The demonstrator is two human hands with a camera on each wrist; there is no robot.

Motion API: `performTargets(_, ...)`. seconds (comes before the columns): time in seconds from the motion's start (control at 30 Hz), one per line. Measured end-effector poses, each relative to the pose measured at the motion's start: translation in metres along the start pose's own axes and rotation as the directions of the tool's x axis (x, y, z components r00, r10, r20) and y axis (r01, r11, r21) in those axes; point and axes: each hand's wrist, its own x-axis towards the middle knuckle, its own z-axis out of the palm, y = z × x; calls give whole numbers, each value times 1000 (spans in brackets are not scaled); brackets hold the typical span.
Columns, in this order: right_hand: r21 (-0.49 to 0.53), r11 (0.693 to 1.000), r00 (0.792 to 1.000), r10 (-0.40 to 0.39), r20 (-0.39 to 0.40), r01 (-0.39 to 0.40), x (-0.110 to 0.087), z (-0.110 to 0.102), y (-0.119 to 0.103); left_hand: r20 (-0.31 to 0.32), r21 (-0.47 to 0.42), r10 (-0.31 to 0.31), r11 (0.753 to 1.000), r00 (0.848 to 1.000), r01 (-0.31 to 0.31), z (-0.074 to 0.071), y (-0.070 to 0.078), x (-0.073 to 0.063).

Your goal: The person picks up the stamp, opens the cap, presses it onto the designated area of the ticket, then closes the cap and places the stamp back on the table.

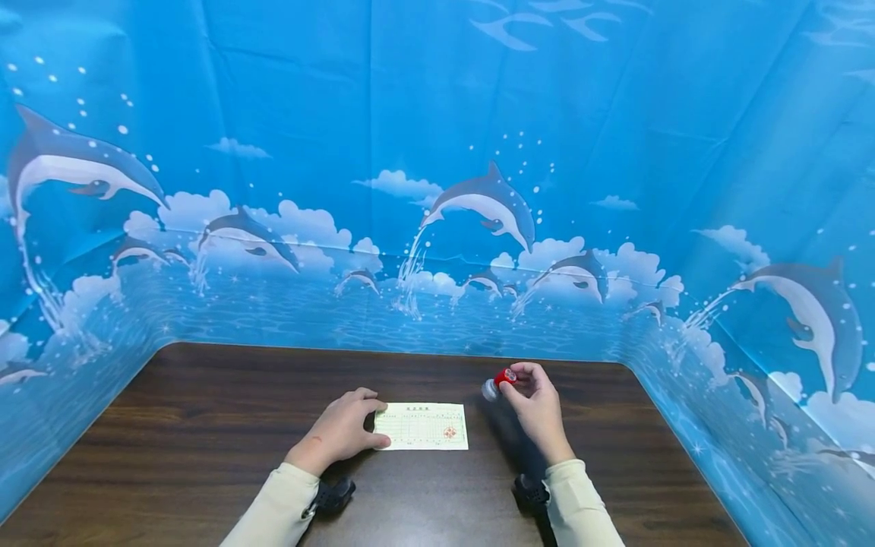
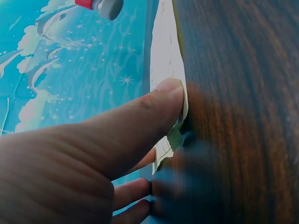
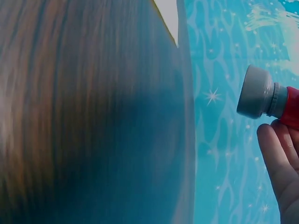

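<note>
A pale green receipt pad (image 1: 420, 426) lies flat on the table, printed with a grid and bearing a red seal mark near its right end. My left hand (image 1: 344, 427) holds the pad's left end, thumb at the near corner and fingers at the far one. In the left wrist view the thumb (image 2: 166, 100) presses on the paper's edge. My right hand (image 1: 540, 414) grips a stamp (image 1: 504, 377) by its red handle, to the right of the pad. The stamp's round grey end (image 3: 253, 93) points left, raised above the table.
Dark wood-grain table (image 1: 225, 410) spreads around the pad. A blue dolphin-print curtain (image 1: 437, 152) borders it at the back and both sides. Black wrist bands (image 1: 333, 497) sit on both wrists over cream sleeves (image 1: 276, 501).
</note>
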Motion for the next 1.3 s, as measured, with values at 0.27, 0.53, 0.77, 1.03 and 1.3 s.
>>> performTargets(0.27,-133,991,999,-30,13,31,5,-10,8,-2,-3,2,1000,1000,-2,-2,0,1)
performTargets(0.53,-239,971,999,4,38,5,7,-19,18,-1,-13,19,1000,1000,-19,-3,2,-3)
performTargets(0.77,-268,963,997,37,61,-20,5,-23,22,-8,-9,28,1000,1000,-28,-2,2,-3)
performTargets(1.03,-288,957,994,69,86,-41,5,-23,24,-2,-13,25,1000,1000,-25,-2,1,-3)
performTargets(1.3,-317,946,989,101,104,-63,4,-23,23,-1,-8,25,1000,1000,-25,-2,0,-3)
